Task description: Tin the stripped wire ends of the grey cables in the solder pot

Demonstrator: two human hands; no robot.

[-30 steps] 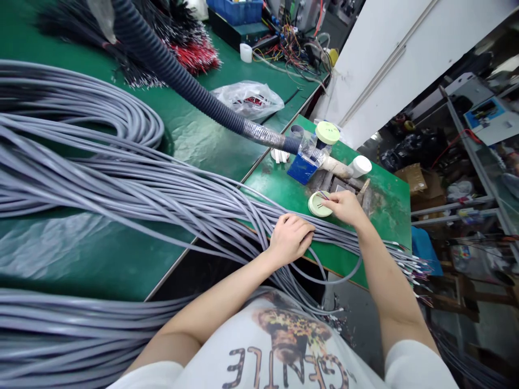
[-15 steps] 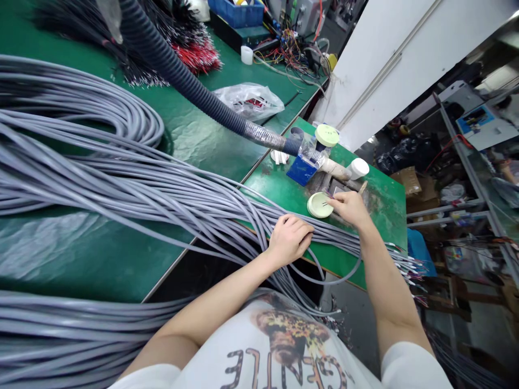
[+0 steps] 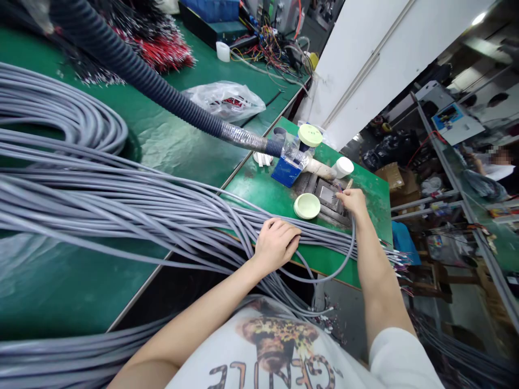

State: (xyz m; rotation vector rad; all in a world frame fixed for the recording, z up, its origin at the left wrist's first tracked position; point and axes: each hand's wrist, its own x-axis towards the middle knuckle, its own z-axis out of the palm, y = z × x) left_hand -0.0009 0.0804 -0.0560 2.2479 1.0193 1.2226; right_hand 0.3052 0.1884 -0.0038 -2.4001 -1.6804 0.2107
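My left hand [image 3: 277,240] lies palm down on a thick bundle of grey cables [image 3: 194,208], its fingers curled over them. Pinched in my right hand [image 3: 352,202] is the end of one grey cable [image 3: 349,251], which loops down below the wrist. Thin wires [image 3: 337,193] fan out from its tip, over or at a small solder pot [image 3: 327,194] with a shiny silver surface; contact is hard to tell. A round pale-green dish [image 3: 307,206] stands just left of the pot. Behind my right fingers a wooden stick [image 3: 349,184] sticks up.
A dark corrugated hose [image 3: 178,102] runs to a pale nozzle beside a blue block [image 3: 286,171]. A green-lidded jar [image 3: 310,135] and a white cup [image 3: 343,167] stand behind the pot. Coiled cable [image 3: 93,116] and a plastic bag [image 3: 227,101] lie leftward. Another person is at far right.
My right hand has moved the wire ends from the pale-green dish to over the solder pot. My left hand stays on the bundle. The camera view has shifted a little to the right.
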